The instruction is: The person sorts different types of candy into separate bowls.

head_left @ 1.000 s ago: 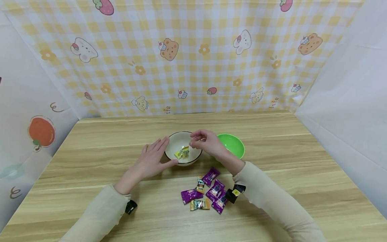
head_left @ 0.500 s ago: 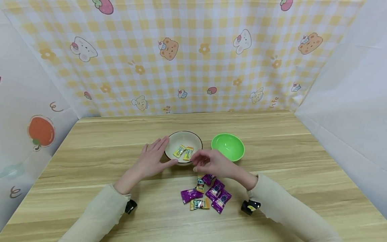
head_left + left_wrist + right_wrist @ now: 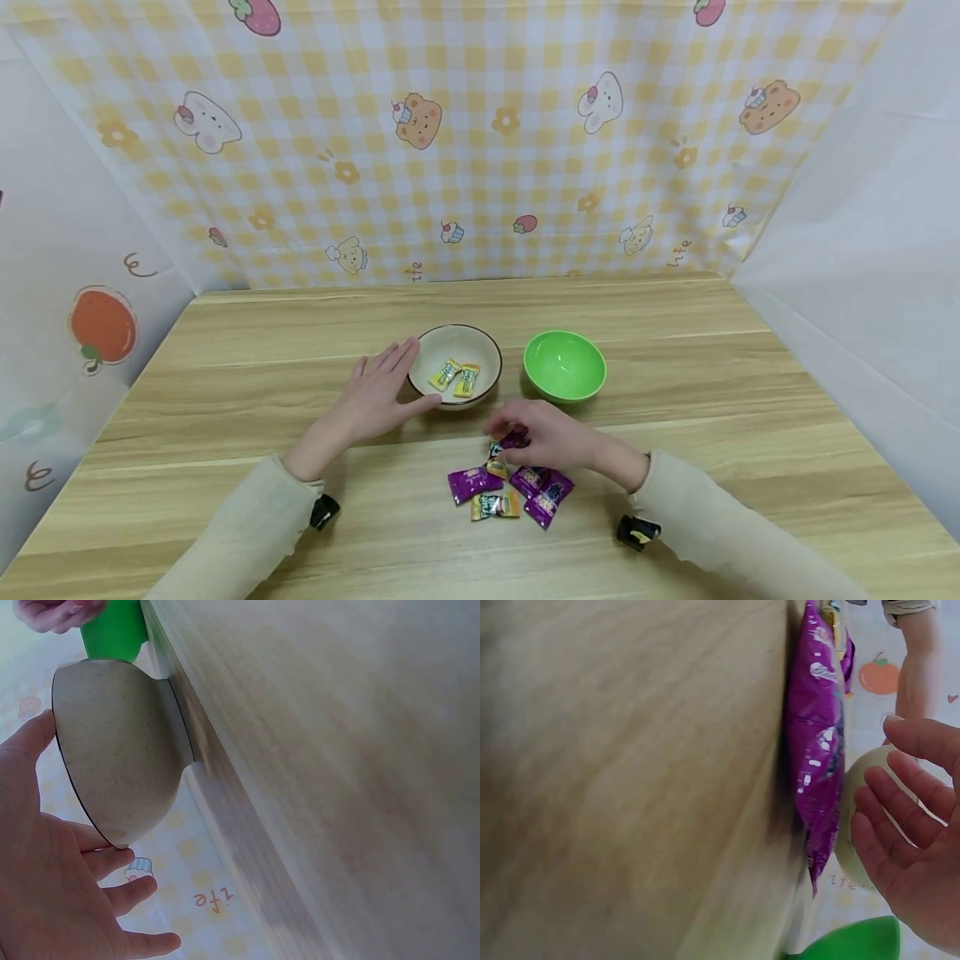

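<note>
My left hand [image 3: 373, 402] rests at the left of a cream bowl [image 3: 454, 343] with a dark rim. In the left wrist view, its thumb and extended fingers touch the rim. Two yellow-wrapped candies [image 3: 446, 375] lie inside. My right hand [image 3: 553, 437] hovers over a small pile of candies, its fingers loosely bent and apart; the right wrist view shows no candy between them. Below it are purple-wrapped candies [image 3: 476, 482], partly covered by the hand, and a yellow-orange candy [image 3: 495, 461]. Another yellow-orange candy [image 3: 495, 506] lies at the pile's front.
A green bowl [image 3: 564, 367] stands right of the cream one, behind my right hand. The wooden table [image 3: 720, 375] ends at a checked curtain [image 3: 480, 183] at the back. White cloth hangs at both sides.
My right hand has come from above the cream bowl back and down to the candy pile. The two yellow candies in the bowl now lie apart. My left hand has stayed put.
</note>
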A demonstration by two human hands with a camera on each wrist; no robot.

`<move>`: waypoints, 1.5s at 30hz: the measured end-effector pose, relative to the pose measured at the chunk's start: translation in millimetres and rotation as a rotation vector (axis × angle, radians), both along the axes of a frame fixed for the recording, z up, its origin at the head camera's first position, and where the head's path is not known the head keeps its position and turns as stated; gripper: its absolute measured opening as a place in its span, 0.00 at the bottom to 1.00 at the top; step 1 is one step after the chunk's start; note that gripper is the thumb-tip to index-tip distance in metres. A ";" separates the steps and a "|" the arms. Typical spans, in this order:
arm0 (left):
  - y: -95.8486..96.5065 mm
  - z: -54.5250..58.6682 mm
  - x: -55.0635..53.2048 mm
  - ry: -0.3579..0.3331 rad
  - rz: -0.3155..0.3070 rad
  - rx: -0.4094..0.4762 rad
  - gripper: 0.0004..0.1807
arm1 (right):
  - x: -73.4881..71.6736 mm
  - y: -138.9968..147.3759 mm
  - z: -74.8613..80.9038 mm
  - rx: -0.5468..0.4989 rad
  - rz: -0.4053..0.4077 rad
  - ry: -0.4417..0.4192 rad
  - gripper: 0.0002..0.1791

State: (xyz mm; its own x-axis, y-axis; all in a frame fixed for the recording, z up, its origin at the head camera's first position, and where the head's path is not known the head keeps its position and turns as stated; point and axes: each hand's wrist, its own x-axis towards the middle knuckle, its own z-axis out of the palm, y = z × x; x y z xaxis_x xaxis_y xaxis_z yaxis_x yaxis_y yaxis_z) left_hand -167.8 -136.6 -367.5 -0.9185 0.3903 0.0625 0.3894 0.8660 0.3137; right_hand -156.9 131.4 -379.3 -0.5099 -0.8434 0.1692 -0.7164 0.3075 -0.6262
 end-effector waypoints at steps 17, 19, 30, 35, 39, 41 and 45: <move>1.3 0.5 -1.2 0.002 0.006 0.003 0.51 | -2.5 -8.1 -2.9 0.243 0.002 0.065 0.19; 1.3 0.7 -1.4 0.001 0.006 0.004 0.51 | -3.3 -7.1 -3.2 0.241 -0.001 0.056 0.19; 0.6 0.4 -1.0 -0.003 0.007 0.002 0.52 | -8.3 -4.1 -7.4 0.179 0.014 -0.031 0.11; 0.3 -0.4 -0.8 0.002 0.004 0.003 0.52 | -8.4 -3.3 -8.7 0.169 0.011 -0.031 0.07; -0.2 -1.2 -0.7 0.005 0.003 0.000 0.52 | -8.6 -1.9 -9.2 0.153 0.010 -0.038 0.06; -0.2 -0.9 -0.3 0.004 0.004 0.000 0.53 | -8.8 -1.0 -9.0 0.137 0.005 -0.059 0.05; 0.0 -0.3 0.3 0.001 0.005 -0.001 0.53 | -9.4 0.4 -8.8 0.105 -0.031 -0.149 0.04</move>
